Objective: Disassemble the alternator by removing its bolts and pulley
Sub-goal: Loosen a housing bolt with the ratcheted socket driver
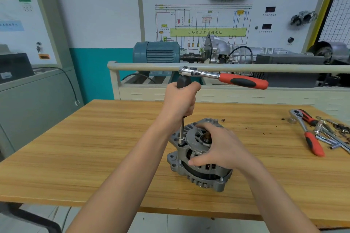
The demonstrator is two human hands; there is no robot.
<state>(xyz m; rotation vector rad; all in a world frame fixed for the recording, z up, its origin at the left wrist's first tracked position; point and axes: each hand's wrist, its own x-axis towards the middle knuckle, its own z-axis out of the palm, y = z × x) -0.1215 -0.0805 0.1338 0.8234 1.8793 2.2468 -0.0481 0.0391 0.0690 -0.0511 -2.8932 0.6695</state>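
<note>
We gripped the driver upright with our left hand, right hand open on the alternator; keeping the socket square on the bolt seemed wise.

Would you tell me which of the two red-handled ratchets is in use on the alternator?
The raised ratchet, atop the extension the left hand grips. The other ratchet lies on the table.

One head-worn wide-angle view looks forward and down, close over the table's near edge, facing the wall.
</note>
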